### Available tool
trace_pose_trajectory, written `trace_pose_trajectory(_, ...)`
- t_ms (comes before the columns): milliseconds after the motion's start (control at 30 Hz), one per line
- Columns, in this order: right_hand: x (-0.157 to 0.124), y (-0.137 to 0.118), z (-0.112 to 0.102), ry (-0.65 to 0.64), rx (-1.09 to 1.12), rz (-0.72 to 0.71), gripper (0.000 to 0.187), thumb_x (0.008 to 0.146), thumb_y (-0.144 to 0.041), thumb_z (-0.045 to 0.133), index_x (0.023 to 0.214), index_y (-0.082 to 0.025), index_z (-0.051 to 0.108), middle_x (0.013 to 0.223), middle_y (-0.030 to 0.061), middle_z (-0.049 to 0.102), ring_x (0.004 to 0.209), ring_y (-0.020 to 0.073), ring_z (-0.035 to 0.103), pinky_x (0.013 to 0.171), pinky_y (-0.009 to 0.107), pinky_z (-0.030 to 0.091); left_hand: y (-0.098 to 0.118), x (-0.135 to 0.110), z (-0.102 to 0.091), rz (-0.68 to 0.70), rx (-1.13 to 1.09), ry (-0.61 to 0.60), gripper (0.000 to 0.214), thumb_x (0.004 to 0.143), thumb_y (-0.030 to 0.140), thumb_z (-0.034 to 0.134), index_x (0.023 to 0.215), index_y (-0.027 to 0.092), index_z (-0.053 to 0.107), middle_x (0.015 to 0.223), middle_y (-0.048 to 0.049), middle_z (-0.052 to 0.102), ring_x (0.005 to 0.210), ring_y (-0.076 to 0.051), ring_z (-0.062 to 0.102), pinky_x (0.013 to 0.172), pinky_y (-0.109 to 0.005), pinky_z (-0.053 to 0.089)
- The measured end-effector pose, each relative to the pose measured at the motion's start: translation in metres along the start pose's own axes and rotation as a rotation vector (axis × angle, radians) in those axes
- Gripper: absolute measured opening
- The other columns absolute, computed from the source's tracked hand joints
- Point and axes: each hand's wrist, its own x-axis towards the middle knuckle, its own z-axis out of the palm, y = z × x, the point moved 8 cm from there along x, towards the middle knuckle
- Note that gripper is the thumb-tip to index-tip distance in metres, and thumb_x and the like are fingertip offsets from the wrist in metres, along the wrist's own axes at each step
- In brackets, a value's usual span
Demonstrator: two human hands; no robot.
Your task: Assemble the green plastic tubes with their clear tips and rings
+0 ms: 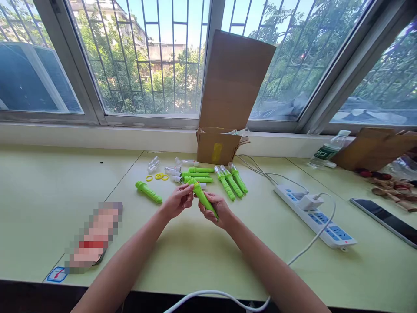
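green tube, slanted between — body gripped by the right hand, wider end pinched by the left hand

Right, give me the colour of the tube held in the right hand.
The tube is bright green, showing best in the head view.

Looks like a small workrm., light hand-assembly sort; long pale-green worktop under barred, metal-framed windows, w/ trees & a bldg. outside; batch of matching parts on top, i.e. green tubes, clear caps, yellow rings; open cardboard box at back, nr. the sill; power strip, phone-like device & water bottle on R side; can't tell if factory, office or home bldg.
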Motion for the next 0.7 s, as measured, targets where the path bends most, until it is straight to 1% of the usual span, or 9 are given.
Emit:
trace_pose_trajectory(133,-0.005,0.004,0.003,-0.11,0.0,0.1,0.026,0.084,-0.035,0.049,0.099,-0.016,0.056,0.056,-0.0046,0.05,0.031,0.0027,0.023,0.024,0.015,0.015,0.0,-0.003,0.006,-0.017,0.009,-0.044,0.028,0.074,0.037,0.069,0.079,0.014,0.053,0.046,0.0069,0.045,0.036,-0.001,0.032,0.038,-0.016,0.018)
trace_pose_trajectory(200,-0.005,0.003,0.004,-0.094,-0.107,0.078,0.028,0.084,-0.04,0.048,0.097,-0.017,0.056,0.056,-0.0048,0.049,0.031,0.0031,0.024,0.024,0.016,0.016,0.0,-0.003,0.005,-0.01,0.019,-0.037,0.03,0.074,0.038,0.069,0.087,0.014,0.056,0.045,0.0066,0.045,0.039,-0.003,0.037,0.038,-0.016,0.018)
trace_pose_trajectory(267,-0.003,-0.004,0.0,0.019,-0.314,-0.042,0.034,0.084,-0.05,0.046,0.091,-0.018,0.055,0.058,-0.0032,0.052,0.032,0.005,0.032,0.026,0.018,0.024,-0.001,-0.002,0.001,0.009,0.035,-0.004,0.033,0.073,0.039,0.07,0.091,0.014,0.057,0.045,0.0068,0.045,0.04,-0.004,0.038,0.039,-0.017,0.019)
trace_pose_trajectory(333,-0.005,-0.02,-0.004,0.213,-0.633,-0.244,0.033,0.077,-0.05,0.058,0.087,-0.018,0.056,0.06,-0.003,0.052,0.039,0.0076,0.042,0.032,0.019,0.032,-0.002,0.0,-0.004,0.032,0.058,0.04,0.034,0.073,0.039,0.07,0.092,0.014,0.058,0.046,0.0077,0.044,0.038,-0.002,0.035,0.04,-0.017,0.02)
trace_pose_trajectory(400,-0.01,-0.033,-0.002,0.358,-0.889,-0.429,0.032,0.073,-0.046,0.064,0.087,-0.018,0.058,0.062,-0.0028,0.051,0.046,0.0083,0.045,0.038,0.02,0.036,-0.004,0.002,-0.009,0.054,0.085,0.08,0.035,0.072,0.039,0.07,0.093,0.014,0.058,0.047,0.0081,0.044,0.037,-0.002,0.035,0.04,-0.018,0.022)
trace_pose_trajectory(433,-0.012,-0.036,0.0,0.391,-0.961,-0.482,0.03,0.074,-0.045,0.064,0.085,-0.018,0.059,0.061,-0.0031,0.05,0.048,0.0083,0.044,0.041,0.02,0.036,-0.004,0.002,-0.01,0.064,0.096,0.093,0.035,0.073,0.039,0.07,0.095,0.014,0.058,0.047,0.0081,0.044,0.038,-0.002,0.036,0.04,-0.018,0.022)
trace_pose_trajectory(500,-0.011,-0.036,0.002,0.372,-0.981,-0.48,0.027,0.079,-0.045,0.059,0.083,-0.018,0.058,0.058,-0.0042,0.048,0.046,0.0077,0.042,0.041,0.021,0.035,-0.004,0.003,-0.011,0.077,0.118,0.1,0.035,0.073,0.04,0.069,0.094,0.014,0.058,0.048,0.0076,0.046,0.038,-0.003,0.037,0.04,-0.018,0.024)
trace_pose_trajectory(600,-0.008,-0.029,0.001,0.269,-0.842,-0.351,0.031,0.084,-0.049,0.05,0.077,-0.019,0.053,0.051,-0.0066,0.044,0.035,0.0066,0.036,0.033,0.021,0.027,-0.004,0.003,-0.011,0.083,0.154,0.095,0.032,0.074,0.042,0.067,0.086,0.014,0.057,0.049,0.007,0.047,0.038,-0.003,0.037,0.04,-0.018,0.025)
trace_pose_trajectory(700,-0.009,-0.029,0.0,0.226,-0.797,-0.318,0.032,0.084,-0.051,0.05,0.074,-0.02,0.051,0.048,-0.0077,0.042,0.032,0.0066,0.034,0.031,0.021,0.026,-0.004,0.003,-0.012,0.087,0.198,0.113,0.032,0.073,0.044,0.067,0.081,0.015,0.056,0.047,0.008,0.045,0.036,-0.002,0.035,0.039,-0.018,0.024)
